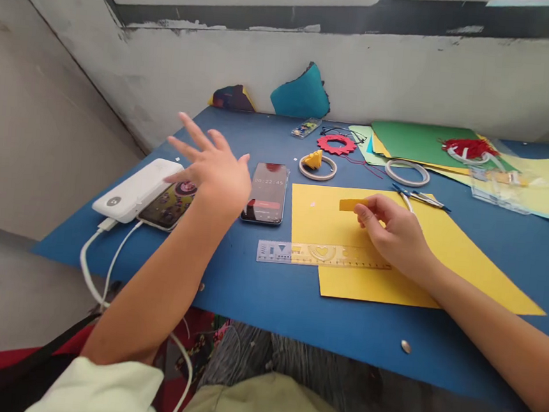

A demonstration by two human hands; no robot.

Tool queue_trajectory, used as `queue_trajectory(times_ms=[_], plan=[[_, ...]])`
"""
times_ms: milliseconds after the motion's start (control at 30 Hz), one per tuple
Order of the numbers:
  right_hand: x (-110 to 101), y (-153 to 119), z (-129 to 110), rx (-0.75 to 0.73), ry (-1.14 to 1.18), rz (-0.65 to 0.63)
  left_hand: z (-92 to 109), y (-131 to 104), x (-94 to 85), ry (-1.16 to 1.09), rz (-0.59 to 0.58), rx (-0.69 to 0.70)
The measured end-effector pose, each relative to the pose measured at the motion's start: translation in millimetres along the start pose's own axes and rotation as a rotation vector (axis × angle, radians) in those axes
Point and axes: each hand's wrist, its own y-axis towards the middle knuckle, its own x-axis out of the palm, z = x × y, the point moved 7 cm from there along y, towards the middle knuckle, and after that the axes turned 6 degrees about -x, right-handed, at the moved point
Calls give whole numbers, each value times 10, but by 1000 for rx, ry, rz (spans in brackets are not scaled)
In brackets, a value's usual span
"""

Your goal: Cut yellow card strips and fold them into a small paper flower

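Note:
Between the thumb and fingers of my right hand point(390, 232) is a small strip of yellow paper point(350, 205). That hand is over a large yellow sheet point(463, 248) lying on the blue table. A clear plastic ruler point(318, 255) lies across the sheet's left part, its end off the edge. My left hand point(215, 169) is raised with its fingers spread, holding nothing. Below and beside it are a charging phone point(169, 204) and a white power bank point(136, 187). Just right of it lies another phone point(266, 192) with a timer running on its screen.
Scissors point(422, 196) rest at the sheet's far edge. Behind are a ring with a yellow paper piece point(313, 160), a red paper ring point(336, 145), a white ring point(407, 173), green paper point(419, 142) and a clear plastic case point(497, 187). White cables point(87, 266) hang over the left edge.

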Motion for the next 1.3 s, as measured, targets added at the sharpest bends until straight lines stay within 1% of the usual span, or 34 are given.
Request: queue_trajectory(times_ms=[33, 67, 133, 233, 333, 500, 600, 833, 900, 1067, 1167, 1233, 1300], plan=[[-2, -4, -4, 2, 4, 2, -118, 42, 41, 26, -37, -91], [-4, -8, -8, 5, 6, 2, -193, 73, 96, 38, -80, -131], [-4, -14, -11, 14, 3, 0, -282, 118, 176, 44, -107, -163], [-6, -13, -11, 33, -2, 0, -303, 133, 273, 55, -159, -149], [-8, -6, -17, 30, -3, 3, -293, 117, 326, 34, -209, -150], [-11, -8, -9, 15, -8, 9, -267, 104, 324, -9, -193, -130], [-10, -9, -3, -2, 8, 14, -278, 119, 337, -29, -210, -113], [-15, -2, -15, -37, 26, 20, -366, 281, 476, -65, -243, -140], [-14, -4, -22, -27, 26, 17, -371, 279, 472, -72, -245, -148], [-9, -9, -13, -1, 34, 9, -368, 209, 396, -76, -249, -148], [-5, -7, -1, -8, 43, 6, -406, 230, 392, -65, -232, -149], [-3, -6, -1, -9, 51, 6, -409, 274, 394, -74, -192, -93], [-3, -6, -12, -7, 53, 7, -358, 312, 381, -93, -131, 36]])
